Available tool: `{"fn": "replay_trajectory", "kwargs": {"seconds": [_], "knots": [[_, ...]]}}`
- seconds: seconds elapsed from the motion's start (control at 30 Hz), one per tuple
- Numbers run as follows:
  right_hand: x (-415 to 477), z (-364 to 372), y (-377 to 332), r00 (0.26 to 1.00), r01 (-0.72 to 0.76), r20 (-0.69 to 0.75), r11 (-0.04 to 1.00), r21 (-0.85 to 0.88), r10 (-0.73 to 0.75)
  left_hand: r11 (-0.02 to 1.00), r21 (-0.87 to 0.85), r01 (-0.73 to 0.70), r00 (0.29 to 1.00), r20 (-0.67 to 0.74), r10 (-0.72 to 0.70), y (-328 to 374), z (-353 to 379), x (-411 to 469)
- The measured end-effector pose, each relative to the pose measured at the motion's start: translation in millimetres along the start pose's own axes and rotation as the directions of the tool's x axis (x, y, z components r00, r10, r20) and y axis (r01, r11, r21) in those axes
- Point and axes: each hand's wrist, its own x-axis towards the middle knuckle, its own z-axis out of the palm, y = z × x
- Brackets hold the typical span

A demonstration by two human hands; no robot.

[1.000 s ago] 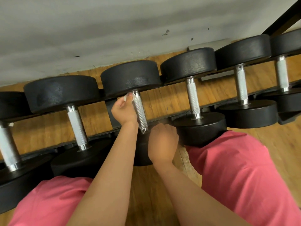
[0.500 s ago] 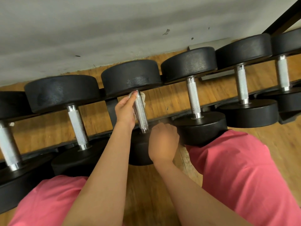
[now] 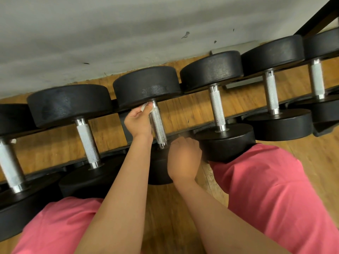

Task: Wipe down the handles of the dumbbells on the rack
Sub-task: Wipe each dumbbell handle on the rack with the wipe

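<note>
Dumbbells, six in view, lie side by side across the rack, each with its black heads resting on the far and near rails and its knurled metal handle spanning the gap between them. The rack stands on a wooden floor, its far rail close to a grey wall.

The third dumbbell from the rack's left end is the one being handled. The left grip is curled at the far end of its handle, just under the far head. It pinches a small white wipe against the metal there. The rest of that handle shows bare down to the near rail.

The right grip sits at the near rail with its fingers bent over the dumbbell's near head, beside the neighbouring dumbbell's near head. It is blurred, and whether it clasps anything cannot be told.

Two knees in pink cloth flank the arms, the right one against the rack's near edge.
</note>
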Motion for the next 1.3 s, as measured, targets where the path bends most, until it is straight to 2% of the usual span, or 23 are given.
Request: {"fn": "replay_trajectory", "kwargs": {"seconds": [0.2, 0.37, 0.57, 0.63, 0.77, 0.97, 1.07, 1.13, 1.3], "knots": [[0.0, 0.2, -0.3, 1.000, -0.005, 0.012, 1.000, -0.013, 0.005, 0.994, 0.101, -0.045, 0.999, -0.004, 0.046, 1.9, -7.2, -0.3], [0.4, 0.2, -0.1, 1.000, -0.009, 0.009, 1.000, -0.010, 0.009, 0.962, 0.263, -0.073, 0.993, 0.105, 0.046, -5.1, -4.9, -3.0], [1.2, 2.2, 0.9, 1.000, -0.011, 0.019, 1.000, -0.020, 0.011, 0.955, 0.229, -0.186, 0.982, 0.025, 0.185, -16.0, -16.1, -6.9], [1.1, 2.2, 0.5, 1.000, -0.007, 0.022, 1.000, -0.026, 0.008, 0.964, 0.221, -0.149, 0.988, 0.063, 0.139, -15.9, -19.8, -6.4], [0.1, 0.8, 1.2, 1.000, 0.006, 0.022, 0.999, -0.035, -0.005, 0.920, 0.382, -0.087, 0.983, 0.182, 0.017, -15.8, -22.2, -6.0], [0.3, 0.5, 1.0, 1.000, 0.008, 0.024, 0.999, -0.038, -0.007, 0.853, 0.466, -0.236, 0.971, 0.155, 0.184, -16.8, -30.3, -14.6], [-0.2, 0.7, 1.4, 1.000, 0.013, 0.018, 0.999, -0.032, -0.012, 0.843, 0.496, -0.206, 0.972, 0.200, 0.120, -15.4, -37.0, -17.8], [0.2, 1.0, 1.0, 1.000, 0.018, 0.016, 0.999, -0.036, -0.017, 0.793, 0.585, -0.172, 0.967, 0.255, 0.021, -13.2, -38.5, -18.8], [-0.9, -0.7, -0.1, 0.999, 0.032, 0.011, 0.998, -0.046, -0.032, 0.523, 0.823, -0.222, 0.929, 0.341, -0.143, -7.1, -39.4, -24.8]]}}
